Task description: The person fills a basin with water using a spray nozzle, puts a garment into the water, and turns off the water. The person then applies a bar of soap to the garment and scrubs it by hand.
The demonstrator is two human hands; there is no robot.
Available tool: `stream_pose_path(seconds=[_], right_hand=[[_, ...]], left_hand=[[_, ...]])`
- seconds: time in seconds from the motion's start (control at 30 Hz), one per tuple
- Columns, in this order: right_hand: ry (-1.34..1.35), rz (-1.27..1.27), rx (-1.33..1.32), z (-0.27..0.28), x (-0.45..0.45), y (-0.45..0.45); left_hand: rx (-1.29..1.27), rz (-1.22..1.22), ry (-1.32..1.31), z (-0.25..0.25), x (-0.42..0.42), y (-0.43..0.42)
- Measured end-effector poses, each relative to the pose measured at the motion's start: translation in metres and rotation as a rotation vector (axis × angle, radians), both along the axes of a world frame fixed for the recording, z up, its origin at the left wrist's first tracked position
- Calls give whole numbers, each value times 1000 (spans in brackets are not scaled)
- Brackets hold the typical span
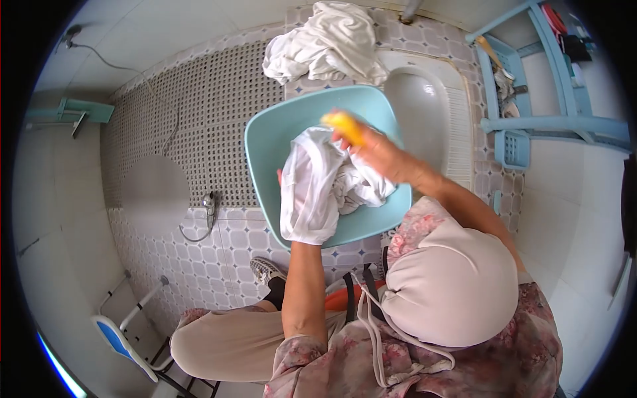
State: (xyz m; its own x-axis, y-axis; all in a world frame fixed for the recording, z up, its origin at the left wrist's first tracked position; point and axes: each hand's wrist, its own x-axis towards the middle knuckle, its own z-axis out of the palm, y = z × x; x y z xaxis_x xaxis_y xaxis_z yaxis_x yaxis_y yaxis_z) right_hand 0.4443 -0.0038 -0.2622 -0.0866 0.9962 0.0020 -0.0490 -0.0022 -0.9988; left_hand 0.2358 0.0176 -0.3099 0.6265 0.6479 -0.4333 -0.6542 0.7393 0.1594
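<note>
In the head view, my right hand point(378, 151) grips a yellow bar of soap point(346, 128) above the basin; both are blurred by motion. A white garment point(308, 189) is draped over my left hand point(279, 176), covering nearly all of it. Only a bit of the fingers shows at the cloth's left edge, while the wrist comes out below. More crumpled white cloth point(361, 189) lies to the right, under my right hand. All this is inside a light blue plastic basin point(261, 142) on the tiled floor.
A heap of white cloth point(325, 43) lies beyond the basin. A squat toilet point(418, 93) is at right, near a blue rack point(557, 124) with baskets. A shower head point(210, 199) lies on the floor at left, with a folding chair point(126, 341) at lower left.
</note>
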Motion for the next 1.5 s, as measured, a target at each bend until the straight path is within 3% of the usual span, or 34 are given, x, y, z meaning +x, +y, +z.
stream_pose_path(seconds=[0.03,0.13,0.23,0.4,0.5,0.6,0.7,0.73,0.8,0.83,0.9,1.17,1.27,1.3,1.37,1.43,1.5], right_hand=[[-243,-66,334,-14,-29,3],[-621,255,402,-18,-87,-15],[-881,210,434,-21,-116,-24],[-968,119,278,-26,-102,10],[-1063,-104,138,-41,-80,41],[-1141,13,82,-54,-39,65],[-832,195,-59,-47,-45,48],[-821,155,156,-45,-53,38],[-654,192,205,-36,-78,13],[-695,89,416,-40,-97,-1],[-728,144,565,-27,-115,-24],[-748,357,614,1,-120,-20],[-764,460,654,6,-127,-20],[-774,484,664,5,-130,-21],[-795,354,641,-4,-133,-17],[-870,230,580,-9,-132,-8],[-908,125,481,-12,-125,8]], left_hand=[[-3,9,-143,-13,-5,-2],[-7,9,-173,-18,-2,0],[2,12,-163,-11,4,8],[31,5,-168,17,22,13],[32,9,-169,23,33,12],[-10,61,-142,3,34,1],[11,117,-95,-18,27,-11],[32,133,-77,-23,24,-12],[15,117,-73,-32,16,-8],[8,109,-69,-34,10,-4],[-12,88,-54,-34,0,1],[-116,-45,207,-26,7,19],[-6,-262,270,-83,-2,34],[-34,-273,108,-82,-2,37],[-93,-296,-211,-79,-4,39],[-47,-161,-51,-53,0,23],[-51,-52,-54,-19,13,14]])
